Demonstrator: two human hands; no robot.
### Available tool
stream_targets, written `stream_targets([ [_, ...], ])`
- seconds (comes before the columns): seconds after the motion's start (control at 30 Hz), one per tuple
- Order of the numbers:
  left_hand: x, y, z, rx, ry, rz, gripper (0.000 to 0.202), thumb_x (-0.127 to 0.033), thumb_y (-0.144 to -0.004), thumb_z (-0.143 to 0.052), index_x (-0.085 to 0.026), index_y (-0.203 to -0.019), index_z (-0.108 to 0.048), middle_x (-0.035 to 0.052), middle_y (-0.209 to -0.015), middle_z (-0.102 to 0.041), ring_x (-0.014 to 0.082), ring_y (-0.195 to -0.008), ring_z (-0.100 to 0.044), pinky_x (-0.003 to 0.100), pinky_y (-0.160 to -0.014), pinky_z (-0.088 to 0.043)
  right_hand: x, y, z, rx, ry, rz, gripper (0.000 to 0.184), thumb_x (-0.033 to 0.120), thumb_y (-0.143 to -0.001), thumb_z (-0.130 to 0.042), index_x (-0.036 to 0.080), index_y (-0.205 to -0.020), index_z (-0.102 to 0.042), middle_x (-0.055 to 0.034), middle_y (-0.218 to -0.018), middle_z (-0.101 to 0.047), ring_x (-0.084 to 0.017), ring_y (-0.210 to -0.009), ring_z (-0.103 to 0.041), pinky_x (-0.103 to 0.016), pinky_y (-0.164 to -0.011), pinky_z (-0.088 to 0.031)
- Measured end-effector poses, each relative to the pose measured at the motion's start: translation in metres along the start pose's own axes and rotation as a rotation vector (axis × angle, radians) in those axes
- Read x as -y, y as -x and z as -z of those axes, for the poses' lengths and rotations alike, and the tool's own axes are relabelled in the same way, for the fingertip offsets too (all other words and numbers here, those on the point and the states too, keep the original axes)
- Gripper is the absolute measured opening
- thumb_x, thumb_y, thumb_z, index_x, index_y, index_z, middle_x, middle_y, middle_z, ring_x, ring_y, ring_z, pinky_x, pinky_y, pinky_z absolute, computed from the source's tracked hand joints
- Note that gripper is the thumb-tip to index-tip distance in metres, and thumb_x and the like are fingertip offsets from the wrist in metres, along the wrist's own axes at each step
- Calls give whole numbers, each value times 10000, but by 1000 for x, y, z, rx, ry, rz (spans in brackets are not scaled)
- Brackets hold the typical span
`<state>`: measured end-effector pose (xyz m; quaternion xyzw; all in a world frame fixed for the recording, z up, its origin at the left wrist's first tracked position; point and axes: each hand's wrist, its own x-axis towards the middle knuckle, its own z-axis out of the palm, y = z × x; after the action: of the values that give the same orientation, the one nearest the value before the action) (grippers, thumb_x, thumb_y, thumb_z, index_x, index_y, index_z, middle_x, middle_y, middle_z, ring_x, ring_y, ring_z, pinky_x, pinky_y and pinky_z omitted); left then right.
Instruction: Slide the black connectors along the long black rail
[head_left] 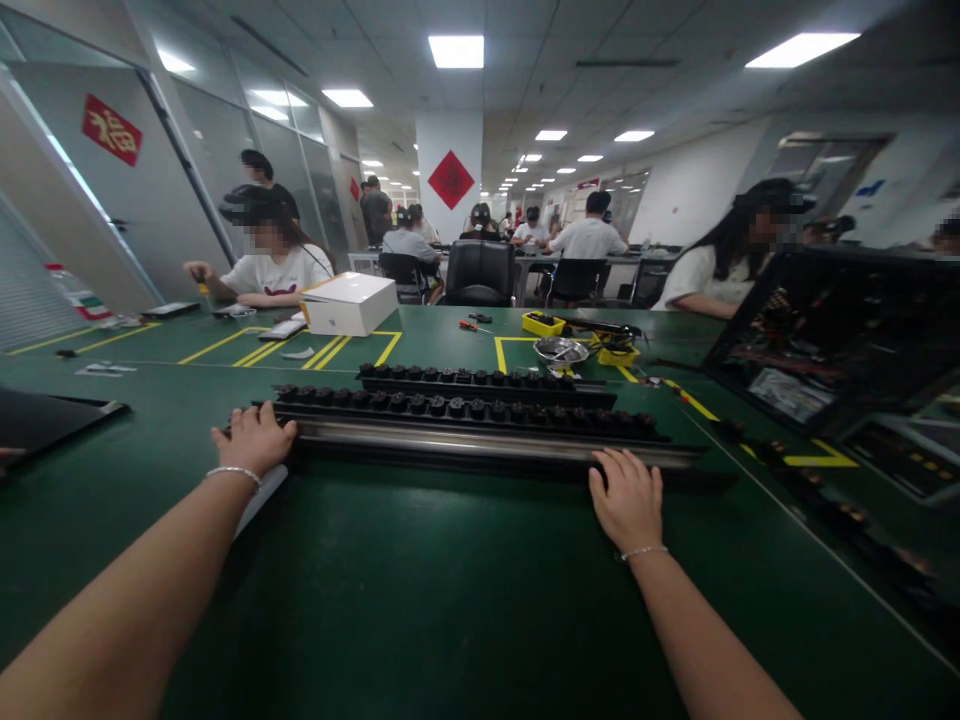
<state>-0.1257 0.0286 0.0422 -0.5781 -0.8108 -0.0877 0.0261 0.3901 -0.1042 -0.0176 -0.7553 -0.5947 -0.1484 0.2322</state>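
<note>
A long black metal channel (450, 437) with a shiny inner face lies across the green table in front of me. My left hand (256, 440) is at its left end, palm down, fingers bent over the end. Toward the right end, my right hand (628, 495) has its fingertips over the near edge and its thumb on the near side. Just behind the channel runs a long black strip with a row of round sockets (465, 408). A shorter socket strip (487, 380) lies farther back. Under my left wrist a pale flat piece (262, 502) shows partly.
Behind the strips are a white box (351, 304), an orange screwdriver (472, 326), a metal bowl (561, 350) and a yellow bin (543, 323). An open black case (795, 330) stands at right. A dark panel (52, 420) lies at left. Co-workers sit across the table.
</note>
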Motion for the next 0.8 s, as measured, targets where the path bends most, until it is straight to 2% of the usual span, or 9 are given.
stream_targets([
  [0.1, -1, 2, -1, 24, 1, -1, 621, -434, -905, -239, -67, -1404, -281, 225, -1483, -258, 365, -1382, -144, 634, -1036, -106, -3, 0, 1, 4, -9, -2, 441, 383, -895, -284, 203, -1154, -592, -77, -1238, -587, -248, -1237, -405, -535, -1068, -193],
  [0.17, -3, 3, -1, 15, -16, -10, 595, -408, -911, -221, -73, -1396, -296, 225, -1462, -292, 354, -1369, -187, 608, -1044, -121, -2, 0, 2, 10, -18, -9, 438, 381, -893, -288, 200, -1150, -593, -77, -1234, -589, -249, -1234, -406, -538, -1073, -183],
  [0.27, -5, 4, 0, 0, -43, -18, 568, -383, -908, -238, -70, -1373, -330, 244, -1400, -360, 376, -1288, -328, 560, -1022, -217, 0, 0, 2, 20, -26, -12, 436, 382, -895, -288, 199, -1153, -589, -75, -1233, -590, -247, -1233, -406, -535, -1080, -170],
  [0.37, -8, 7, 1, 7, -43, -49, 539, -337, -913, -227, -62, -1363, -342, 260, -1326, -416, 375, -1156, -470, 492, -938, -343, 0, 0, 2, 22, -28, -6, 437, 380, -898, -280, 203, -1157, -586, -74, -1231, -590, -251, -1235, -405, -539, -1077, -173],
  [0.53, -11, 9, 2, 15, -58, -102, 507, -203, -906, -173, -33, -1345, -361, 280, -1273, -430, 358, -1085, -522, 444, -866, -396, -1, 1, 1, 6, -29, 3, 431, 374, -896, -287, 204, -1154, -588, -75, -1214, -599, -253, -1226, -413, -544, -1071, -183],
  [0.8, -16, 9, 5, 20, -60, -115, 503, -314, -922, -237, -64, -1333, -385, 246, -1265, -452, 334, -1022, -564, 419, -833, -418, -1, 0, 1, 5, -43, 5, 441, 374, -893, -279, 200, -1156, -588, -89, -1200, -602, -260, -1214, -415, -553, -1064, -184],
])
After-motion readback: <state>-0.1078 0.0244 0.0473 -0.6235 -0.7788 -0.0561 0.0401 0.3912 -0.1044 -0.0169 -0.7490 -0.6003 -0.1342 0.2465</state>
